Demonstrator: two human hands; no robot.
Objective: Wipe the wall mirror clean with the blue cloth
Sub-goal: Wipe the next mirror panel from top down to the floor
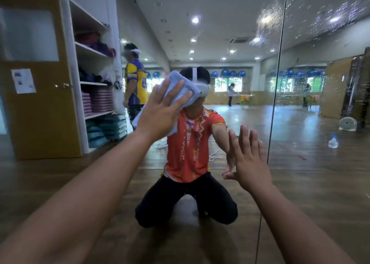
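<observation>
While the left hand (160, 107) presses the blue cloth (181, 87) flat against the mirror (230, 113), its fingers lie spread over the bunched fabric, palm on top, nothing gripped between thumb and fingers. Part of the cloth hangs below the wrist. It sits toward the mirror's left edge, about mid-height, covering part of the reflected kneeling person. The right hand (249, 161) rests open on the glass lower down, fingers straight and close together, holding nothing, just left of the vertical seam (279, 83) between two mirror panels. Water droplets (268, 23) speckle the glass near the top, on both sides of the seam. Beyond the mirror's left edge stand white shelves (92, 81) with stacked mats, then a wooden door (38, 79). A spray bottle (333, 141) shows on the floor in the reflection at right.
</observation>
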